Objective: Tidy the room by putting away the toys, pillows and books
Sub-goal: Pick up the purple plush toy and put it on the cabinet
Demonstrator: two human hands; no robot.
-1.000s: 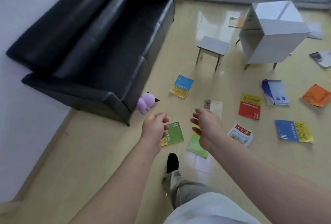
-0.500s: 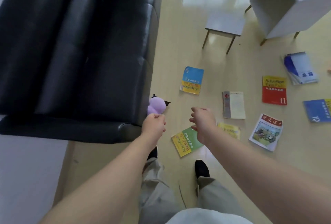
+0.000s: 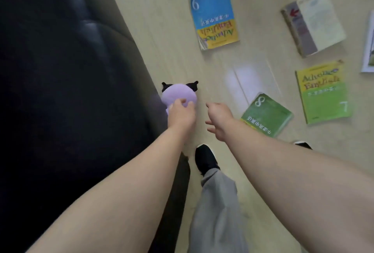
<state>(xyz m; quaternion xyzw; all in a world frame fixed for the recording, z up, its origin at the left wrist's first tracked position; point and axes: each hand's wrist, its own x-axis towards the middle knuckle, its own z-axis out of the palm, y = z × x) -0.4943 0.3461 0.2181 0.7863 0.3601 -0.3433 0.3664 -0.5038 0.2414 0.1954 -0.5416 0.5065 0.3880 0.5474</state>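
The step in hand looked like picking up a toy, the first of the 3 kinds of things to put away. The purple toy (image 3: 179, 93) with black ears sat on the floor (image 3: 168, 30), right up against the front of the black sofa (image 3: 60, 70) on the left.

The left hand (image 3: 180, 115) was on the near side of the toy, with its fingers bent over the soft body. The pic was blurry there, so I cannot tell if it had a real grip yet or was only touching. The right hand (image 3: 219, 119) hung just to the right of the toy with loose, half-bent fingers, and it held nothing.

Books lay flat on the floor to the right, none put away yet:
- a blue and yellow book (image 3: 214, 17) far off, marked 6
- a green book (image 3: 265, 117) near the right hand, marked 8
- a yellow and green book (image 3: 323, 90) further right, marked 7
- a grey and white book (image 3: 313, 21) at the far right

A black shoe (image 3: 206, 159) and a grey trouser leg (image 3: 216, 202) stood near, between the arms.

Next move, I think: close the left fingers round the toy's body and lift it clear of the sofa. It is soft and prob. light, so one hand should do. The right hand is free for the green book. No pillows or toy box showed here, so where the toy goes is a guess.
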